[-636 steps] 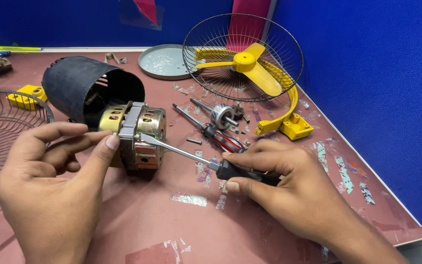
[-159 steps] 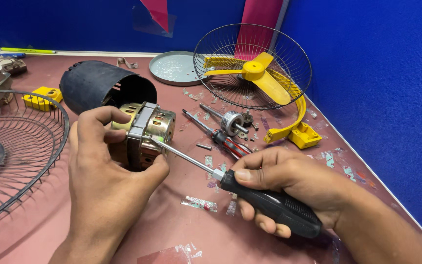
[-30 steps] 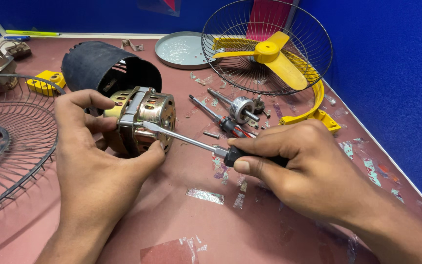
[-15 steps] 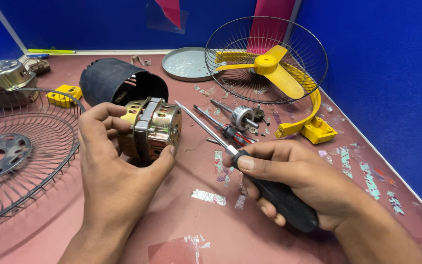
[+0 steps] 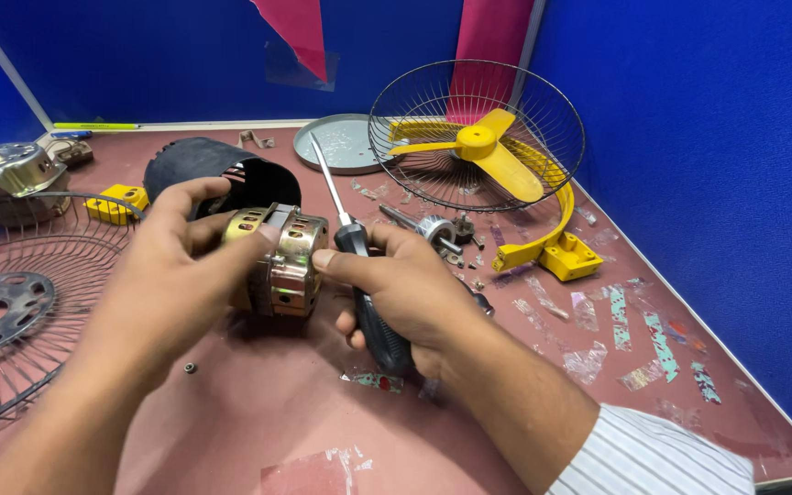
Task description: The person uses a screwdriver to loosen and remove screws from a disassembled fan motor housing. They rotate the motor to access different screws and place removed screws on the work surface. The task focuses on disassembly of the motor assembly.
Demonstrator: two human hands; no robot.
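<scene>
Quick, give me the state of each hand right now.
Left hand: closed around the fan motor, holding it just above the table.
Right hand: gripping the black-handled screwdriver, shaft pointing up and away; thumb touches the motor.

Open tabletop (image 5: 258,412) lies near the wrists, save one small nut (image 5: 191,368) and tape scraps (image 5: 373,379). Left passage blocked by wire fan guard (image 5: 11,302); behind the motor (image 5: 277,259) stands the black housing (image 5: 208,165); right rear occupied by caged yellow fan blade (image 5: 483,147).

Repair bench: dismantled fan parts (image 5: 478,147), blue partitions (image 5: 689,137)
</scene>
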